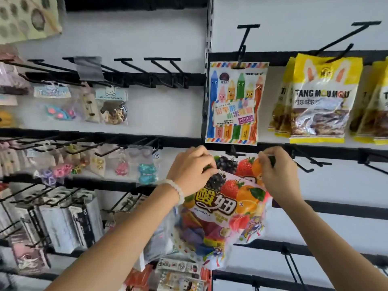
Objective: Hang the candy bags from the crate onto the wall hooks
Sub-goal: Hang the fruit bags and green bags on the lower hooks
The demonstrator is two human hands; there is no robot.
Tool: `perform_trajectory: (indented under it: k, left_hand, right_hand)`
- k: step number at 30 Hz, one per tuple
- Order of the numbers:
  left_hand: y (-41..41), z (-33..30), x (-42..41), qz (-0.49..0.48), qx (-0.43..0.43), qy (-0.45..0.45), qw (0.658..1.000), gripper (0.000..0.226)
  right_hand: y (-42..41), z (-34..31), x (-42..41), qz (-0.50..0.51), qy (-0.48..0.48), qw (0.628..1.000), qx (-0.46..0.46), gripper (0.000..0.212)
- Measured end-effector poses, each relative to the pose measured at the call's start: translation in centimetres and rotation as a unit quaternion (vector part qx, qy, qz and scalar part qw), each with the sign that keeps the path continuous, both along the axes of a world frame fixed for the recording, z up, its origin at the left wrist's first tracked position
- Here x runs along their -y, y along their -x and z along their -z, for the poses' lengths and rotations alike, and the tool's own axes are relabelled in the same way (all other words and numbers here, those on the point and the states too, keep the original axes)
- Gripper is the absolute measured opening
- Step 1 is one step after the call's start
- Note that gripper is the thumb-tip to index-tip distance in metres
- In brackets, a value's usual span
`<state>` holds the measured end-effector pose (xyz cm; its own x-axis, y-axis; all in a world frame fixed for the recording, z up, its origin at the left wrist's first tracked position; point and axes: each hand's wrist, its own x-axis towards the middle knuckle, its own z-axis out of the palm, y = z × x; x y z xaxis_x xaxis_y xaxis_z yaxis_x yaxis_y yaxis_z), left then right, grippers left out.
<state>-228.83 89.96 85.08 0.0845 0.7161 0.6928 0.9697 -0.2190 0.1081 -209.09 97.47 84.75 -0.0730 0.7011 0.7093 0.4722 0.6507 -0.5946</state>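
Observation:
I hold a fruit-print candy bag up against the wall by its top edge. My left hand pinches its top left corner. My right hand pinches the top right corner. The bag's top sits just below a black wall hook on the middle rail; whether the bag is on the hook I cannot tell. A second fruit bag seems to hang behind it. Above hangs a crayon-print candy bag on its own hook. The crate is out of view.
Yellow Tang Mou Mou bags hang at the upper right. Bare black hooks jut out to the right of my hands and lower right. The left panel holds small trinket packets and cards on several hooks.

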Motion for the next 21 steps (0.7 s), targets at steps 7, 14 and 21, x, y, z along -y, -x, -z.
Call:
perform_trajectory:
  k: [7, 14, 21]
  left_hand:
    - [1.1, 2.4, -2.0, 0.040, 0.008, 0.010, 0.999, 0.017]
    - [1.7, 2.5, -3.7, 0.037, 0.020, 0.011, 0.999, 0.017]
    - [2.2, 2.3, -5.4, 0.018, 0.023, 0.014, 0.999, 0.016]
  right_hand:
    - [0.3, 1.1, -0.5, 0.048, 0.007, 0.998, 0.038, 0.016]
    - [1.0, 1.7, -2.4, 0.070, 0.017, 0.997, 0.037, 0.019]
    - [2.0, 2.2, -4.4, 0.050, 0.042, 0.998, -0.009, 0.015]
